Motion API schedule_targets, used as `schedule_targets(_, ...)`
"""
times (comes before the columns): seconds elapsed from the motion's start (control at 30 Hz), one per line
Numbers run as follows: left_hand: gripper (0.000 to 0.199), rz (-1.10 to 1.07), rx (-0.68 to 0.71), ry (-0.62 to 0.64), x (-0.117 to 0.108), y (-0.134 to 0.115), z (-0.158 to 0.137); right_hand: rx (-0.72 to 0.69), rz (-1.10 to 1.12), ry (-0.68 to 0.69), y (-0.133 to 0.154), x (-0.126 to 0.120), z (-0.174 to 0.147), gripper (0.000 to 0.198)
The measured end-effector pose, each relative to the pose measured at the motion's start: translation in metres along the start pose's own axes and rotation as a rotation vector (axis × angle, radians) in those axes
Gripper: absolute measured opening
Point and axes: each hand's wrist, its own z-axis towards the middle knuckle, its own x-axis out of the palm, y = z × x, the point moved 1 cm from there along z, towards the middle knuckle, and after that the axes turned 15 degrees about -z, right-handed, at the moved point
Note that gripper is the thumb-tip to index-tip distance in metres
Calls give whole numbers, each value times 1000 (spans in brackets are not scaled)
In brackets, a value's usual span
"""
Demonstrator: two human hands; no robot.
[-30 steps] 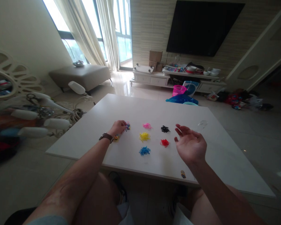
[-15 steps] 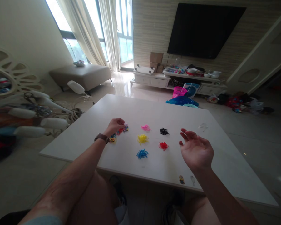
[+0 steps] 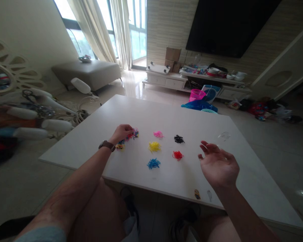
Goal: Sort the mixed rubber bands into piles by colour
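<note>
My left hand (image 3: 122, 132), with a dark watch on its wrist, reaches over a mixed pile of coloured rubber bands (image 3: 134, 134) on the white table. Its fingers are closed at the pile; whatever is between them is hidden. Separate heaps lie to the right: pink bands (image 3: 158, 134), yellow bands (image 3: 155, 146), blue bands (image 3: 154, 163), black bands (image 3: 178, 138) and red bands (image 3: 177, 155). Palm up, my right hand (image 3: 219, 165) hovers right of the red heap, fingers apart and loosely curled, holding nothing that I can see.
Near the front edge of the white table (image 3: 91, 148) lie a yellow cartoon figure (image 3: 197, 194) and a small clear piece (image 3: 209, 195). Clear plastic (image 3: 225, 135) rests at the right. Beyond the table stands a pink basket (image 3: 197, 95); lamp parts (image 3: 57, 125) crowd the left.
The view has tilted down slightly. My left hand stays at the mixed pile, its fingers shifted a little. The right hand has moved slightly rightward, still open.
</note>
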Motion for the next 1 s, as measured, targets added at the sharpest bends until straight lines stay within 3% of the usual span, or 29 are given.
schedule_targets(0.33,28,-76,-45,-27,-2,-10,-3,56,70,24,0,13,-1,27)
schedule_targets(0.53,34,-484,-174,-6,1,-14,-9,60,77,52,2,16,-6,28)
schedule_targets(0.67,28,-739,-319,-6,10,-21,-13,35,81,87,5,21,-14,26)
schedule_targets(0.8,19,-806,-413,35,23,-34,-18,42,69,144,2,27,-21,26)
schedule_targets(1.0,15,-840,-398,172,48,-51,-28,12,20,231,-8,38,-23,25)
